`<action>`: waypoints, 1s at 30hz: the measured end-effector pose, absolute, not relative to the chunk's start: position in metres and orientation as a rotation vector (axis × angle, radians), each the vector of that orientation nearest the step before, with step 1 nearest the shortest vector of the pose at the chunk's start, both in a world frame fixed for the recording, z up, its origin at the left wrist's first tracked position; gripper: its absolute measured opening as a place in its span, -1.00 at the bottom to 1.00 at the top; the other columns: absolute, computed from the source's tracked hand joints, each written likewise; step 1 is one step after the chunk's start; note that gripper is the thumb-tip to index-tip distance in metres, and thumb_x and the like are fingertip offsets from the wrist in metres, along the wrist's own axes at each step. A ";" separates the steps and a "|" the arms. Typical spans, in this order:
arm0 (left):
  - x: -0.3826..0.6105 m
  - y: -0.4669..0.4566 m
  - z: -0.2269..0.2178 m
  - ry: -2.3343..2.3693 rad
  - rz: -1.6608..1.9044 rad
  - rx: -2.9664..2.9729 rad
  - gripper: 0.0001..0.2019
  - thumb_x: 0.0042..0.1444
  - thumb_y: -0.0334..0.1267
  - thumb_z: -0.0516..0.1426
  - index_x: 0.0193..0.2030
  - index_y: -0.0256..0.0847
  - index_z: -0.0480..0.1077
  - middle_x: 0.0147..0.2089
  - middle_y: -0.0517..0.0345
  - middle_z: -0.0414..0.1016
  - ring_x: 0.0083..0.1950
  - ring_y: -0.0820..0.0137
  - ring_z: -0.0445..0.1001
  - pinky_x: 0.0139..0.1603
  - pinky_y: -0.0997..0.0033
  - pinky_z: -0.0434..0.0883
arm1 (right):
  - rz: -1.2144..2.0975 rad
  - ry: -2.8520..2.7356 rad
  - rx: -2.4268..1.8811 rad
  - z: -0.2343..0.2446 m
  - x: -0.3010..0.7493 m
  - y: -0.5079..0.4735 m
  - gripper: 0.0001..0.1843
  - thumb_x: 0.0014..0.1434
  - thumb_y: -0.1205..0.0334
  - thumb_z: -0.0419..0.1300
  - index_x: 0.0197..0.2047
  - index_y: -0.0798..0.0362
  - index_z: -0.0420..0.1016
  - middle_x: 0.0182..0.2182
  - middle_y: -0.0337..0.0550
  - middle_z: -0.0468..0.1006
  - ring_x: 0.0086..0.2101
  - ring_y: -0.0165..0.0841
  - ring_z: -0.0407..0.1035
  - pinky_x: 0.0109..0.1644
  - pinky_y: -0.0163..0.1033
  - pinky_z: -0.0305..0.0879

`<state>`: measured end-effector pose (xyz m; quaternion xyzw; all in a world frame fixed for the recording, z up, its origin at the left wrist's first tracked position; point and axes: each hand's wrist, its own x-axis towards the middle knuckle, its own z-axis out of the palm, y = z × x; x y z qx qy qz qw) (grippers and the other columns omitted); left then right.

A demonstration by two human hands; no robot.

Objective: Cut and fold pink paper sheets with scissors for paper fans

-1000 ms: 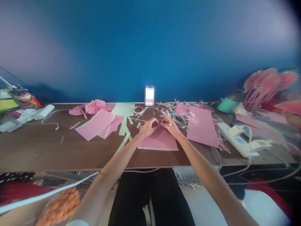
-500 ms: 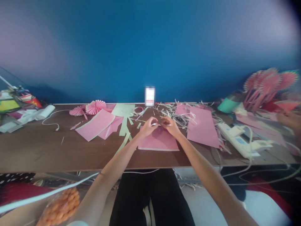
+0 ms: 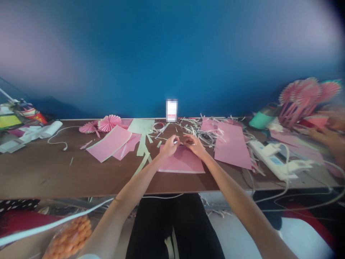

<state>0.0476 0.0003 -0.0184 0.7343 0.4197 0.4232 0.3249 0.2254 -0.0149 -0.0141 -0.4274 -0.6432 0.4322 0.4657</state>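
Brown table [image 3: 54, 169] bore loose shredded paper strips [image 3: 207, 135]. Near its middle, over a pink paper sheet [image 3: 181, 162], the left hand [image 3: 169, 146] and right hand [image 3: 194, 145] were close together, fingertips pinching a narrow white paper strip [image 3: 179, 142] just above the sheet; small, steady pinches suited paper that thin. Left forearm [image 3: 134, 183] and right forearm [image 3: 231, 194] reached forward, wrists angled inward.

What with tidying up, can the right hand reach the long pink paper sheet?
Probably yes: the right hand sits close to the long pink paper sheet, with only loose white paper shreds between.
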 end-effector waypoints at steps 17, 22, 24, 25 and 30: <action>0.045 -0.001 -0.017 0.922 1.065 1.925 -0.62 0.12 -0.30 0.12 0.09 -0.18 0.19 -0.11 0.04 0.40 -0.05 0.32 0.41 0.01 0.29 0.34 | 1.043 -1.562 -1.037 -0.016 0.227 -0.014 -0.52 -0.02 0.07 0.28 -0.02 -0.02 0.35 -0.38 -0.21 0.49 -0.42 -0.35 0.38 -0.38 -0.24 0.32; 0.042 -0.004 -0.015 0.988 1.028 2.050 -0.46 0.04 -0.26 0.21 0.17 -0.14 0.17 -0.04 0.02 0.42 -0.01 0.26 0.42 0.02 0.25 0.35 | 0.921 -1.470 -1.083 -0.018 0.232 -0.009 -0.58 -0.03 0.11 0.27 -0.08 0.03 0.37 -0.44 -0.22 0.49 -0.43 -0.34 0.40 -0.34 -0.23 0.31; 0.040 -0.004 -0.014 1.092 1.031 2.088 -0.51 0.07 -0.25 0.19 0.15 -0.11 0.19 -0.08 0.06 0.45 -0.06 0.27 0.45 -0.03 0.25 0.37 | 0.932 -1.408 -1.132 -0.017 0.233 -0.009 -0.59 -0.03 0.12 0.26 -0.09 0.01 0.38 -0.43 -0.22 0.50 -0.45 -0.33 0.41 -0.42 -0.24 0.29; 0.040 -0.004 -0.014 1.143 1.028 2.112 -0.55 0.09 -0.25 0.17 0.13 -0.09 0.21 -0.10 0.08 0.46 -0.08 0.27 0.46 -0.05 0.26 0.37 | 0.940 -1.376 -1.157 -0.017 0.233 -0.009 -0.60 -0.04 0.12 0.26 -0.10 0.01 0.38 -0.42 -0.21 0.50 -0.46 -0.31 0.42 -0.45 -0.25 0.28; 0.036 -0.003 -0.009 1.255 0.973 2.298 -0.82 0.21 -0.24 0.03 -0.06 -0.11 0.35 -0.06 0.08 0.47 -0.07 0.27 0.45 -0.10 0.30 0.35 | 0.922 -1.263 -1.218 -0.017 0.235 -0.011 -0.60 -0.06 0.10 0.26 -0.12 0.00 0.39 -0.36 -0.16 0.52 -0.48 -0.28 0.43 -0.50 -0.23 0.27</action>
